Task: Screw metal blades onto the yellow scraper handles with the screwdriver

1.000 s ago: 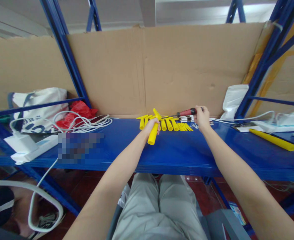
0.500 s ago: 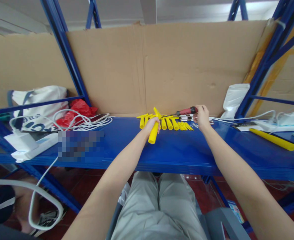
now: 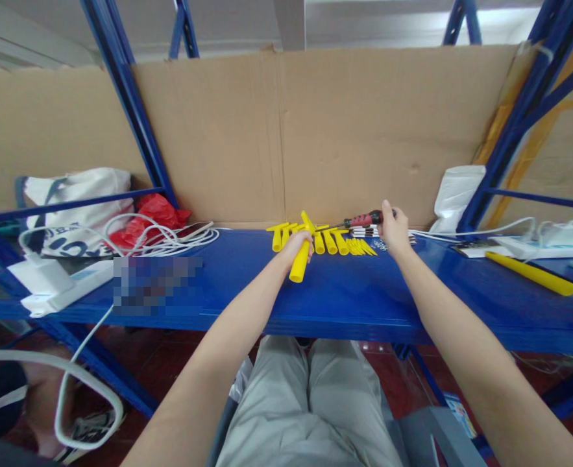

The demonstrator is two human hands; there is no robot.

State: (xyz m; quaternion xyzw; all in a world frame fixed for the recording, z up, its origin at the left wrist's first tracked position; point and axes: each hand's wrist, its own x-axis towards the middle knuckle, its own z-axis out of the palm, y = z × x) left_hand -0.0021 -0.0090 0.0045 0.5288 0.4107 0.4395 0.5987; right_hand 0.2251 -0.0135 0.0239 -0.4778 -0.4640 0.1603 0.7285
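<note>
My left hand [image 3: 298, 245] is closed round a yellow tool with a tube-like handle [image 3: 298, 264] and a crosswise head. Its open handle end points toward me. In my right hand [image 3: 394, 228] is a screwdriver [image 3: 361, 219] with a red and black handle, held nearly level. The screwdriver's shaft runs left to the yellow tool's head; the exact contact at the tip is too small to make out. Behind and beside my left hand lie several similar yellow tools [image 3: 329, 242] in a row. Small flat yellow pieces [image 3: 360, 246] and tiny metallic bits [image 3: 378, 245] lie right of them.
The blue shelf [image 3: 247, 285] has a cardboard panel [image 3: 364, 130] at its back. White cables [image 3: 179, 235], a red bag [image 3: 154, 217] and a power strip [image 3: 82, 285] are at left. A long yellow piece [image 3: 532, 272] and a white pouch [image 3: 458, 198] are at right.
My right hand has shifted its grip at the screwdriver's handle end, with the thumb now raised. The screwdriver's handle shows a different turned side. My left hand is nearly still.
</note>
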